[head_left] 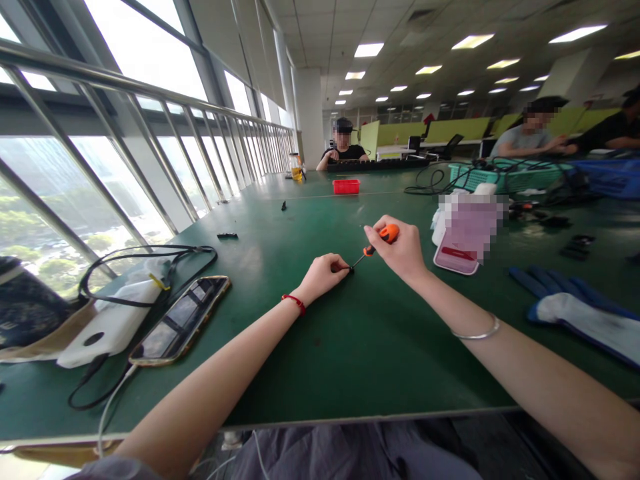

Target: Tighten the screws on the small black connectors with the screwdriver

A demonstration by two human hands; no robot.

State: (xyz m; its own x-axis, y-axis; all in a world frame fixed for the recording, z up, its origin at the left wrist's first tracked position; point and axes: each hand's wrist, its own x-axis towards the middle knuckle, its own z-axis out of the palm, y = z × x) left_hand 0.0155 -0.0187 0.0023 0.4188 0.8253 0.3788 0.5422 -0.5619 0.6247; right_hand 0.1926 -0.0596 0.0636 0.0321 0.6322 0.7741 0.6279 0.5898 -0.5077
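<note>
My right hand is closed around the orange and black handle of a screwdriver. Its thin metal shaft slants down to the left, and the tip meets a small black part on the green table. My left hand pinches that black part between thumb and fingers, low against the tabletop. The part is mostly hidden by the fingertips and too small to identify.
A phone with a white cable and a white power bank lie left. A pink phone case and blue-white gloves lie right. A red tray and teal basket stand farther back. A person sits opposite.
</note>
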